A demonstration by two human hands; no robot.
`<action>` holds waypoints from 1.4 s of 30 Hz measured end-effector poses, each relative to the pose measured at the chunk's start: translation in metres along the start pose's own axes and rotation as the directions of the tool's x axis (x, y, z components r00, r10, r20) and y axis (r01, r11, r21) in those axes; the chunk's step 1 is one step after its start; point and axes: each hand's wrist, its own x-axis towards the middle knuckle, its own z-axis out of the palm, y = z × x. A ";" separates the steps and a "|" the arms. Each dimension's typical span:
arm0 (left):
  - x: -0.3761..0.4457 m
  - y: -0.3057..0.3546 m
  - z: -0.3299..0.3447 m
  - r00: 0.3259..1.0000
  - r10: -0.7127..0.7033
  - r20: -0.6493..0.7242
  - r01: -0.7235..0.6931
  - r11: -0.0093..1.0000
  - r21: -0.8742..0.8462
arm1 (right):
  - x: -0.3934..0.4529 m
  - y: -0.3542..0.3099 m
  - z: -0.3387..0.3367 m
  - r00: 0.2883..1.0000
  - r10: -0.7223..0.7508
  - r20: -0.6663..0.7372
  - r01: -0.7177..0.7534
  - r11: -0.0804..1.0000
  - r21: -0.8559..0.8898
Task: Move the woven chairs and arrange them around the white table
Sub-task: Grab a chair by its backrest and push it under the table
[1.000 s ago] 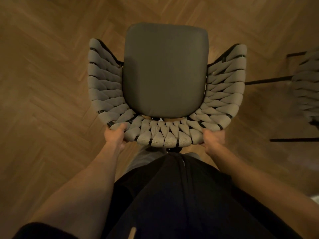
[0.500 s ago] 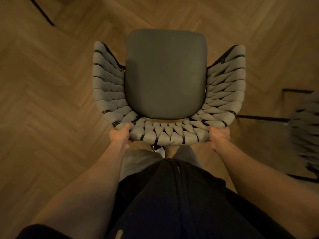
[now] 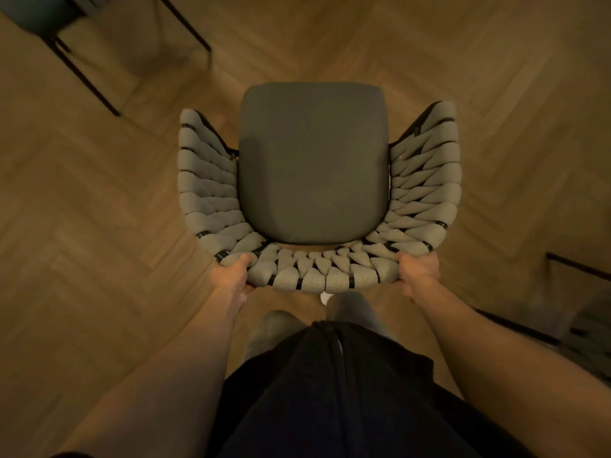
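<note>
Seen from above, a woven chair (image 3: 314, 166) with a grey seat cushion and a curved back of thick pale woven bands sits in the middle of the head view, its back toward me. My left hand (image 3: 233, 276) grips the left end of the woven back rim. At the right end of that rim my right hand (image 3: 418, 271) grips the same way. The chair's legs are hidden under the seat. No white table is in view.
Herringbone wooden floor (image 3: 99, 226) lies all around. Thin black legs of another piece of furniture (image 3: 82, 71) stand at the top left. More black legs (image 3: 575, 266) and a blurred dark shape show at the right edge. My legs and dark shorts fill the bottom.
I have walked on with the chair held in both hands: the other woven chair slid out at the right edge, and black legs came into view at the top left.
</note>
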 end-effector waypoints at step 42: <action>0.149 0.487 0.567 0.996 -0.056 -0.064 0.054 0.998 -0.020 | 0.228 -0.758 0.189 0.957 -0.093 0.275 0.089 0.996 0.025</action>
